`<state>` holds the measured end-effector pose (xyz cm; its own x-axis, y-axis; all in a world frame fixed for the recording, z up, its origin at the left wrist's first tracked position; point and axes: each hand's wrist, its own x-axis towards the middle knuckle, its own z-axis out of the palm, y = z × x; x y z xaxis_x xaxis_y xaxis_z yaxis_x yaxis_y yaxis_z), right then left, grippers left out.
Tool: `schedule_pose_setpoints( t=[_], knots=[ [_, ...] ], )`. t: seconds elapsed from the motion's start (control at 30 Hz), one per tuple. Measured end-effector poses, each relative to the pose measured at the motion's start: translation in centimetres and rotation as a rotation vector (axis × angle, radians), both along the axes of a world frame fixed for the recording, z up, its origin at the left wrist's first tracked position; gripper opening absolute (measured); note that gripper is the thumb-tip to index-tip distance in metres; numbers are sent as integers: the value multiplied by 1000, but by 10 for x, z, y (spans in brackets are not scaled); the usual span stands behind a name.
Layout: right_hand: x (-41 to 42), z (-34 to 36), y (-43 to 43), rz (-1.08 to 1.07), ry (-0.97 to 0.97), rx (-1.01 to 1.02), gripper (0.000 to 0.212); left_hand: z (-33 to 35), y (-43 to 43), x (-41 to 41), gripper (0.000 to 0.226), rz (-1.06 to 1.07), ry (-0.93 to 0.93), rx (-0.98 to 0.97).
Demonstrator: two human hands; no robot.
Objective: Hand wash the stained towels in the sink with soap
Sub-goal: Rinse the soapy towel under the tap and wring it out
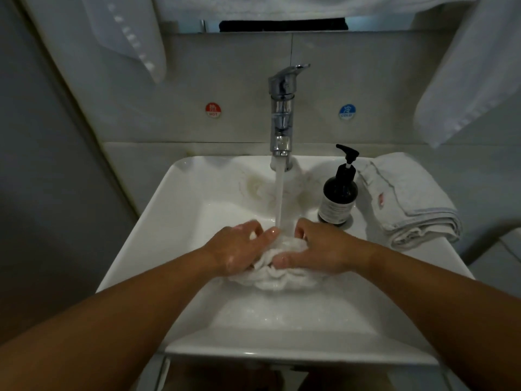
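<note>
Both hands gripped one wet white towel [282, 275], bunched up in the middle of the sink [141, 235]. The left hand [239, 249] and the right hand [324, 249] had their fingers curled into the cloth, close to each other. One stream of water [280, 198] fell from the single chrome faucet [282, 114] between them onto the towel. One dark soap pump bottle [338, 193] stood on the right rim, and one folded towel [408, 201] lay just beside it. On the wall were two round stickers, a red one [213, 110] and a blue one [347, 112].
</note>
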<state>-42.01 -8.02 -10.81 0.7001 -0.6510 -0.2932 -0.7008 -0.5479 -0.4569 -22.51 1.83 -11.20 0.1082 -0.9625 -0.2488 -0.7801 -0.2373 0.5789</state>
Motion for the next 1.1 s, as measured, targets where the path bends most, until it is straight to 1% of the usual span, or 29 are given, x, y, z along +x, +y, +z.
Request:
schedule_pose_setpoints(
  t=[0.03,0.07,0.1,0.17,0.2,0.23,0.27,0.3,0.37,0.4,0.43,0.5,0.53,0.57,0.6,0.63,0.7,0.73,0.77,0.83,0.87,0.93,1.0,1.07,1.1],
  knots=[
    [-2,0,0,28,-6,-74,80,1,3,4,92,-18,19,-35],
    [-6,0,1,87,-27,-90,85,2,5,6,90,-70,35,-46],
    [-8,0,4,164,-17,-74,94,0,8,8,92,-121,6,-26],
    [-9,-4,12,251,76,-108,116,-6,12,3,90,-190,-183,17],
    [-7,-9,15,239,113,-165,122,-11,13,-3,85,-193,-266,28],
    [-4,-13,17,210,108,-219,121,-14,13,-10,79,-177,-309,6],
    [0,-15,17,185,85,-257,116,-15,12,-15,74,-142,-309,-13],
    [3,-18,16,172,63,-278,108,-13,9,-17,67,-88,-255,-21],
    [6,-20,9,167,42,-303,87,-10,4,-19,52,31,-64,-20],
    [7,-20,5,160,23,-310,78,-11,0,-17,48,60,-50,-45],
    [8,-20,2,155,-7,-314,71,-11,-2,-16,50,35,-136,-66],
    [8,-17,1,156,-60,-311,63,-11,-5,-13,61,-46,-403,-111],
    [9,-16,1,145,-84,-293,64,-13,-8,-9,57,-78,-498,-140],
    [9,-14,2,113,-111,-256,66,-11,-8,-8,48,-106,-539,-150],
    [9,-11,3,66,-144,-209,67,-9,-10,-5,46,-100,-528,-165],
    [8,-8,3,17,-192,-159,67,-5,-9,-3,53,-58,-463,-167],
    [7,0,1,-39,-315,-63,62,0,-8,3,87,24,-232,-197],
    [6,4,-1,-56,-362,-25,56,1,-7,6,95,19,-147,-234],
    [3,9,-5,-77,-398,13,49,3,-5,7,92,23,-72,-253],
    [-4,19,-10,-122,-447,64,37,6,0,8,75,1,108,-244],
    [-9,24,-14,-140,-469,64,35,8,1,9,74,-28,155,-239],
    [-16,29,-20,-174,-544,68,36,7,1,8,83,-71,194,-273],
    [-21,32,-23,-217,-630,109,39,6,-1,4,90,-78,198,-347],
    [-24,36,-24,-223,-687,164,36,7,-1,2,87,-41,232,-406],
    [-25,37,-25,-212,-698,200,37,9,-1,1,83,-20,294,-424]
  ],
)
